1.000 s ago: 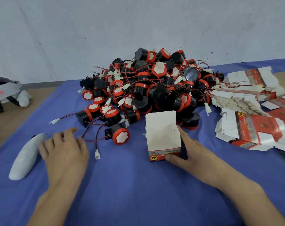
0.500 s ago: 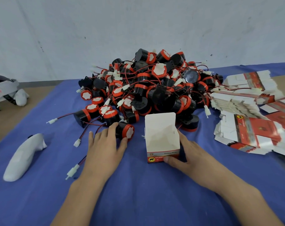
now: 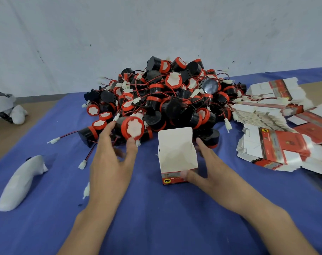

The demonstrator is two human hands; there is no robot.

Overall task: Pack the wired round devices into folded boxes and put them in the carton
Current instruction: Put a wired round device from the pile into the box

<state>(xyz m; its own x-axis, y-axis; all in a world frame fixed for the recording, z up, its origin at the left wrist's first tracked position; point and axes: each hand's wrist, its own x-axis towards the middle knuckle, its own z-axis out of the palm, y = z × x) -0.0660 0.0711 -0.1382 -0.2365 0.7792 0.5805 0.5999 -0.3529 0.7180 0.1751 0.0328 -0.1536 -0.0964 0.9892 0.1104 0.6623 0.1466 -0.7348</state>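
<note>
The left hand (image 3: 110, 168) pinches a round device (image 3: 132, 127); right hand (image 3: 210, 170) grips cardboard box (image 3: 176, 153).

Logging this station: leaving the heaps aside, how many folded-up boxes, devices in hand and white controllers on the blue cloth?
folded-up box, in the right hand: 1
device, in the left hand: 1
white controller: 1
Total: 3

Passable across near blue desk (image 3: 156, 223); blocked behind by device pile (image 3: 171, 100), rightward by flat box stacks (image 3: 274, 144), leftward by white controller (image 3: 20, 181) and loose wires (image 3: 82, 165).
</note>
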